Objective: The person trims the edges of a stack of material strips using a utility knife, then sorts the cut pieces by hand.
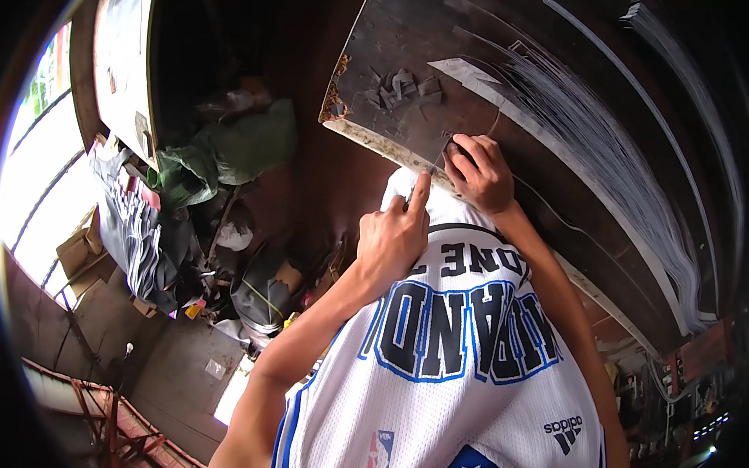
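My left hand [393,237] is closed in front of my chest, its index finger stretched toward the table edge. A small dark thing [407,204] shows at its fingers, too little of it to name. Beside it, my right hand [480,173] rests at the edge of the dark table [550,153], fingers bent and pressed down on a dark grey strip [439,150]. Most of that strip is hidden under the fingers. A pile of grey offcuts [404,88] lies just beyond the hands. To the right spreads a bundle of long thin grey strips [592,134].
The table's edge [378,143] is worn, with a broken corner [337,88] at left. More long strips [685,72] lie at far right. On the left are a green sack [237,151], folded grey sheets [139,242] and a cardboard box [85,253].
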### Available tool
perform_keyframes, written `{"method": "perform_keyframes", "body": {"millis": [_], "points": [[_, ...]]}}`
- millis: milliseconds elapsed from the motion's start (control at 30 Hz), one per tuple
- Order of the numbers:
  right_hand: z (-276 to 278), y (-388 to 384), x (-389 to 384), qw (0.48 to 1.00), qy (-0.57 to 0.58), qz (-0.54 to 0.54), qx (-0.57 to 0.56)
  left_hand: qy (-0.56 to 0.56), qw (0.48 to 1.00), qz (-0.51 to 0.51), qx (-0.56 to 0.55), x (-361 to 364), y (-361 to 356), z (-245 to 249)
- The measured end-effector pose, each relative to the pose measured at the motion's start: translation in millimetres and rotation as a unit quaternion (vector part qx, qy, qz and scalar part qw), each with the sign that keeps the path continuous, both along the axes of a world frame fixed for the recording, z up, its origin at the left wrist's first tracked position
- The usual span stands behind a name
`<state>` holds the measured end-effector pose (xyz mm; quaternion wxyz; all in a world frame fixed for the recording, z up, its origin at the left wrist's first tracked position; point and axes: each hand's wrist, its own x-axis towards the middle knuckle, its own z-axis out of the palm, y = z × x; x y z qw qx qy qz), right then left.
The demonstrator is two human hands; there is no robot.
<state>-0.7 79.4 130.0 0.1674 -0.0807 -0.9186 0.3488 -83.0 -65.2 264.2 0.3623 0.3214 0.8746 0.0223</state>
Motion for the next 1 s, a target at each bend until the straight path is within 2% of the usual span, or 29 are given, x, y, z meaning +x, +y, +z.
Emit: {"method": "perform_keyframes", "body": {"millis": [233, 333, 433, 600, 1000], "points": [[1.3, 1.7, -2.9, 1.000, 0.012, 0.008, 0.005, 0.037, 0.999, 0.018, 0.031, 10.1, -3.8, -18.0], [-5.2, 4.0, -2.0, 1.000, 0.008, -0.003, 0.006, 0.088, 0.986, 0.029, 0.141, 24.7, -28.0, -53.2], [-10.4, 7.0, -1.9, 1.000, 0.013, 0.001, 0.007, 0.099, 0.977, 0.034, 0.186, 26.7, -36.3, -70.3], [-18.7, 11.0, -2.5, 1.000, 0.015, -0.003, 0.009, 0.036, 0.987, 0.055, 0.144, 12.3, -9.7, -44.7], [-22.7, 14.0, -1.7, 0.999, 0.037, 0.003, 0.006, 0.009, 0.994, 0.026, 0.107, 1.4, -10.9, -21.8]]}}
